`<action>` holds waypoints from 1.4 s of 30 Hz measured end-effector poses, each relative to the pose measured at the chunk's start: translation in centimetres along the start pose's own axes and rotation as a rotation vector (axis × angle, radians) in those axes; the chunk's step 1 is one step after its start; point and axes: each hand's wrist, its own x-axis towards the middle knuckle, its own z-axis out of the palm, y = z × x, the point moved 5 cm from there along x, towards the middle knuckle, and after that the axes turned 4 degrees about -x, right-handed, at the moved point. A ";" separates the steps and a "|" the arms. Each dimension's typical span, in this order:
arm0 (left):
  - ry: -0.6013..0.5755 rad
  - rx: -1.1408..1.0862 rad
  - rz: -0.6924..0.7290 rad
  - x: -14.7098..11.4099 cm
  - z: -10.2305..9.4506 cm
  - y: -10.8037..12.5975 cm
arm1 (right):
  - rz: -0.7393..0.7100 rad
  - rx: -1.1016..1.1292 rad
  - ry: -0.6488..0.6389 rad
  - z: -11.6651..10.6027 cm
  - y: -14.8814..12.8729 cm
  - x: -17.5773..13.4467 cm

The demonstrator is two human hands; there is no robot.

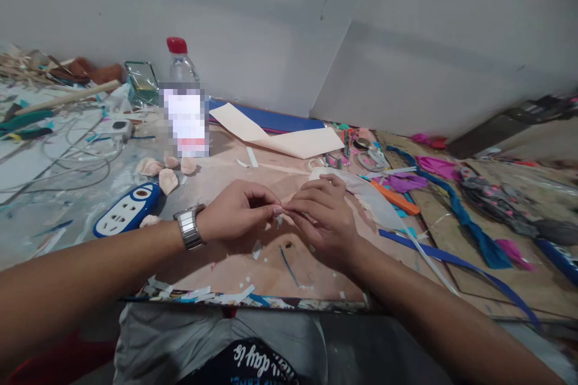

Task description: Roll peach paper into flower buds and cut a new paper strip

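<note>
Both my forearms reach in from the bottom edge over my lap, and my left hand (235,216), with a metal wristwatch (189,227) on its wrist, meets my right hand (323,219) above the middle of the wooden board (235,277). Fingertips of both hands pinch together on a small whitish scrap (280,212); it is too small to name more closely. My right hand also lies against a pale translucent sheet (370,198) that trails away to the right.

Paper snippets litter the board's near edge. Left of my left hand lies a blue and white power strip (126,209), with pale petal-shaped pieces (167,171) just behind it. Farther back stands a red-capped plastic bottle (183,99), beside a cream paper sheet (280,135). An orange cutter (397,197) and blue strips (456,264) lie to the right.
</note>
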 end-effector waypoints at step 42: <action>0.068 -0.211 0.005 -0.3 0.8 -0.5 | 0.106 0.107 0.060 -0.1 0.5 0.1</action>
